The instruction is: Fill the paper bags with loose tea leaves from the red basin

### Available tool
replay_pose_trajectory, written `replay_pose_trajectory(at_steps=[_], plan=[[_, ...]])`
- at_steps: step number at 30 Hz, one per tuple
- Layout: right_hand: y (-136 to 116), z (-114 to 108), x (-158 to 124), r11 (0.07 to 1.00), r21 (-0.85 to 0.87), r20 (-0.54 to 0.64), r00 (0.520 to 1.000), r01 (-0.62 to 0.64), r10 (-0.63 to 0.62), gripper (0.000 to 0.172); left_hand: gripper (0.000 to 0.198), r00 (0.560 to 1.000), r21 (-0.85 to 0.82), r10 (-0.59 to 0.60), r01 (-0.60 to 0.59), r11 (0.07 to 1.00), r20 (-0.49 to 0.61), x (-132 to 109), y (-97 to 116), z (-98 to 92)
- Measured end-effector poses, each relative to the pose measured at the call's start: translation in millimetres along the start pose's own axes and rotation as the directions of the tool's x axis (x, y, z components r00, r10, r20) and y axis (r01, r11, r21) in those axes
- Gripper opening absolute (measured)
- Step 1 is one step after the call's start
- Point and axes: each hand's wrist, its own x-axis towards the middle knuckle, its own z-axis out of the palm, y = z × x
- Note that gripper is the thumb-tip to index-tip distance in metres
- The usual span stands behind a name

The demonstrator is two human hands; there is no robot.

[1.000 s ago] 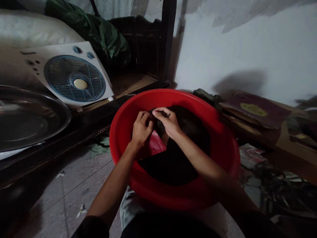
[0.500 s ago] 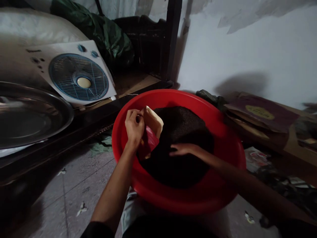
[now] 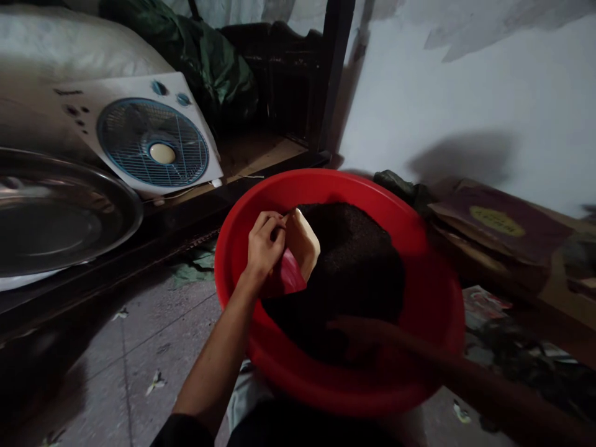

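Head view: a pink packet with a pale tan inside [image 3: 305, 245] is pinched at its upper edge by the left hand [image 3: 266, 245], thumb and fingers closed together on it. It hangs just to the right of that grip and below it, tilted, its mouth spread wide and facing right. Part of its pale inner wall shows; whether anything lies at the bottom cannot be told.

Under and to the right of the grip is a broad bed of dark, loose material [image 3: 349, 261], with a shadowed hollow at its far side. The right hand [image 3: 358, 335], lower right of the grip, is down at this bed in deep shadow; how far its fingers are curled, and whether they hold any, I cannot tell.

As far as I can judge, opening the packet is done, while any filling seems unfinished, with plenty of loose material unpacked.

Around all this runs the red tub [image 3: 435, 292]. Farther out, a box fan [image 3: 162, 153] leans up and left of the grip; flattened cardboard [image 3: 498, 220] lies well to its right.
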Motion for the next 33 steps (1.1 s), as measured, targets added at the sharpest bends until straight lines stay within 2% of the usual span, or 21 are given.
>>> replay_pose_trajectory(at_steps=[2, 3, 5, 7, 9, 12, 14, 15, 17, 19, 20, 22, 25, 28, 30, 32, 33], plan=[[-1.5, -6.5, 1.2, 0.997, -0.024, 0.084, 0.994, 0.067, -0.065, 0.086, 0.015, 1.0, -0.039, 0.022, -0.023, 0.999, -0.021, -1.4, 4.6, -2.0], [-2.0, -11.6, 0.7, 0.994, -0.041, 0.079, 0.992, 0.097, -0.094, 0.08, 0.015, 0.999, -0.059, 0.03, -0.032, 0.998, -0.036, -2.1, 7.1, -3.0], [-1.8, -23.9, -3.5, 0.991, -0.062, -0.054, 0.991, 0.12, -0.124, 0.06, 0.016, 0.998, -0.086, 0.038, -0.043, 0.995, -0.059, -2.8, 11.7, -4.9], [-1.5, -35.5, -12.1, 0.996, -0.025, -0.269, 0.959, 0.084, -0.088, 0.043, 0.016, 0.997, -0.101, 0.042, -0.049, 0.994, -0.07, -2.5, 14.7, -5.7], [-4.1, -41.5, -22.3, 0.993, 0.103, -0.485, 0.874, 0.05, 0.006, 0.034, 0.016, 0.996, -0.121, 0.041, -0.051, 0.991, -0.078, -1.6, 16.3, -5.5], [-16.8, -34.0, -33.4, 0.923, 0.377, -0.705, 0.67, 0.08, 0.23, 0.031, 0.017, 0.996, -0.148, 0.017, -0.029, 0.989, -0.084, -0.7, 21.0, -5.8], [-29.1, -21.7, -36.7, 0.839, 0.532, -0.738, 0.549, 0.117, 0.392, 0.035, 0.017, 0.998, -0.148, -0.002, -0.006, 0.989, -0.055, -1.0, 28.6, -8.6], [-35.3, -15.8, -37.7, 0.783, 0.606, -0.72, 0.513, 0.137, 0.467, 0.038, 0.017, 0.999, -0.146, -0.011, 0.004, 0.989, -0.044, -1.6, 33.7, -10.9], [-47.4, -8.9, -40.4, 0.62, 0.755, -0.634, 0.477, 0.212, 0.609, 0.044, 0.017, 0.998, -0.148, -0.028, 0.02, 0.989, -0.053, -3.8, 44.7, -16.9], [-59.4, -12.1, -45.4, 0.404, 0.839, -0.538, 0.451, 0.363, 0.712, 0.047, 0.016, 0.994, -0.151, -0.05, 0.035, 0.988, -0.1, -8.1, 53.2, -22.1], [-66.0, -17.7, -48.7, 0.302, 0.837, -0.506, 0.438, 0.456, 0.743, 0.046, 0.016, 0.991, -0.148, -0.061, 0.044, 0.988, -0.116, -11.3, 55.5, -23.4], [-81.2, -34.8, -55.4, 0.153, 0.756, -0.501, 0.413, 0.636, 0.761, 0.042, 0.015, 0.991, -0.14, -0.069, 0.052, 0.989, -0.118, -19.6, 55.7, -22.2], [-108.4, -64.4, -59.6, 0.033, 0.604, -0.554, 0.39, 0.796, 0.736, 0.04, 0.016, 0.993, -0.14, -0.051, 0.035, 0.989, -0.107, -33.2, 49.1, -12.6], [-133.6, -85.1, -48.9, 0.008, 0.508, -0.647, 0.375, 0.861, 0.664, 0.038, 0.017, 0.989, -0.155, -0.043, 0.021, 0.988, -0.141, -42.3, 44.9, -2.3], [-145.0, -91.2, -33.9, 0.043, 0.468, -0.719, 0.352, 0.883, 0.599, 0.032, 0.016, 0.985, -0.143, -0.054, 0.03, 0.989, -0.165, -45.0, 45.6, 1.4], [-151.4, -92.8, -16.5, 0.141, 0.421, -0.794, 0.288, 0.896, 0.536, 0.024, 0.015, 0.982, -0.112, -0.069, 0.05, 0.992, -0.173, -46.2, 47.5, 2.5], [-153.1, -92.7, -8.3, 0.232, 0.387, -0.838, 0.236, 0.892, 0.492, 0.02, 0.014, 0.982, -0.096, -0.079, 0.064, 0.993, -0.172, -46.7, 48.2, 2.6]])
